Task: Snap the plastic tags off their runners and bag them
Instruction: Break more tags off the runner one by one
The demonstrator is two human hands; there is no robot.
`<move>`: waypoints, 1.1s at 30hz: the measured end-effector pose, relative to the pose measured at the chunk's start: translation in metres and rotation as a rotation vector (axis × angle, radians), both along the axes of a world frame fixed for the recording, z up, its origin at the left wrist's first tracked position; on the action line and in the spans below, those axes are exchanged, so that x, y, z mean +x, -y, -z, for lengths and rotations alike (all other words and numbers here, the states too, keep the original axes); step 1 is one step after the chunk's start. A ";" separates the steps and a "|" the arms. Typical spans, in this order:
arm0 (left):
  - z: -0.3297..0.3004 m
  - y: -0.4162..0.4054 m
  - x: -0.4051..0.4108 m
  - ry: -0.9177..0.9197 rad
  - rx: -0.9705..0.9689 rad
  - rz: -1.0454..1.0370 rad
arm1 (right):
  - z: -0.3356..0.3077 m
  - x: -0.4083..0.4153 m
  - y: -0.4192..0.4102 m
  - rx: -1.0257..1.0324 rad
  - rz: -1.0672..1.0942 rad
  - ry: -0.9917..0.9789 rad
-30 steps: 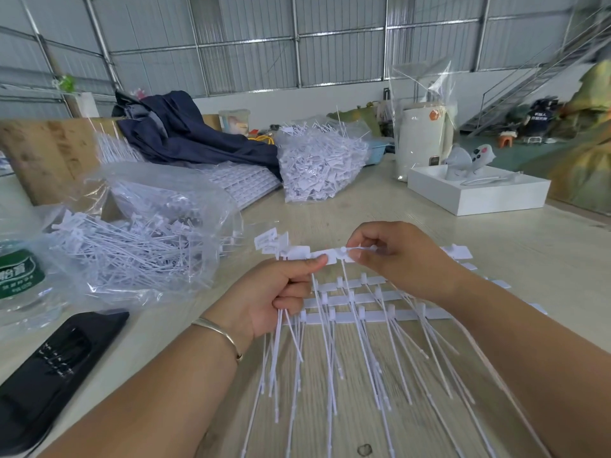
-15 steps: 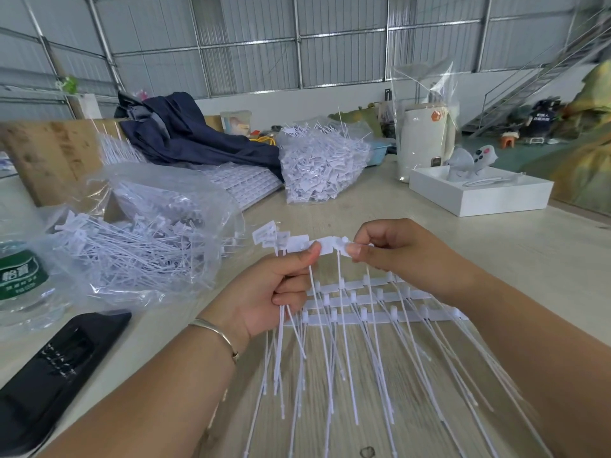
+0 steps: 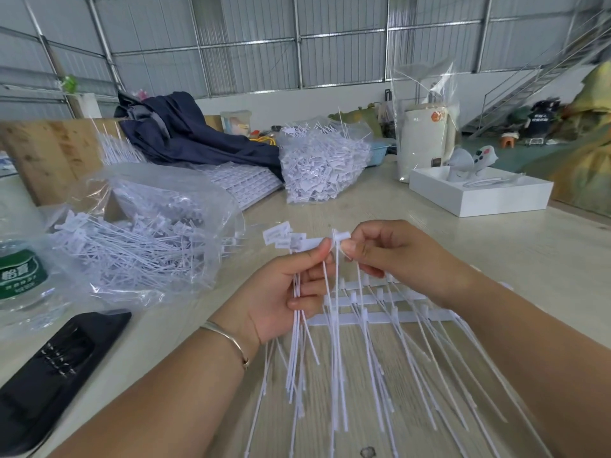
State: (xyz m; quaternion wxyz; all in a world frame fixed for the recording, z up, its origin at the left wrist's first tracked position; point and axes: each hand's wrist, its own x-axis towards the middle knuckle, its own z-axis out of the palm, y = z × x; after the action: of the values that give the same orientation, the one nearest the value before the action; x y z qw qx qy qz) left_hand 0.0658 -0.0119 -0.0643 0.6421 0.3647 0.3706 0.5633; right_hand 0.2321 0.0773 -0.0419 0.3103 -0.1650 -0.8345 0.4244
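Observation:
My left hand (image 3: 284,295) grips a bundle of loose white plastic tags (image 3: 281,238), flat heads up, thin tails hanging toward me. My right hand (image 3: 393,256) pinches the head of one more tag (image 3: 342,235) right beside that bundle, fingertips of both hands almost touching. Under my right hand lie white runners (image 3: 380,317) on the table, with long tails fanning toward me. At left an open clear bag (image 3: 139,239) holds many separated tags.
Another clear bag of tags (image 3: 325,163) and stacked tag sheets (image 3: 244,183) sit behind. A water bottle (image 3: 20,279) and a black case (image 3: 53,368) are at left, a white box (image 3: 479,193) and a bagged white canister (image 3: 423,140) at right. Dark cloth (image 3: 195,137) lies at the back.
My right hand has moved a tag away from the runner row, up against the bundle in my left hand. The runners under my right hand have shifted slightly.

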 end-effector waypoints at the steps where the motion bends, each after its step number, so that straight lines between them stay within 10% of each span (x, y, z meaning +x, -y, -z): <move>1: 0.000 -0.001 -0.001 -0.002 -0.007 -0.026 | 0.000 0.000 -0.001 0.014 0.045 -0.021; 33: 0.004 -0.004 -0.005 -0.102 -0.177 -0.256 | 0.002 0.003 -0.008 -0.011 0.194 0.000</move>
State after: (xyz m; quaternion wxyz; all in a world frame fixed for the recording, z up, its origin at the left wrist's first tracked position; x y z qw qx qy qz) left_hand 0.0604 -0.0079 -0.0687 0.5749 0.2849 0.4944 0.5864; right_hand 0.2350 0.0858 -0.0443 0.3489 -0.2467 -0.8123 0.3970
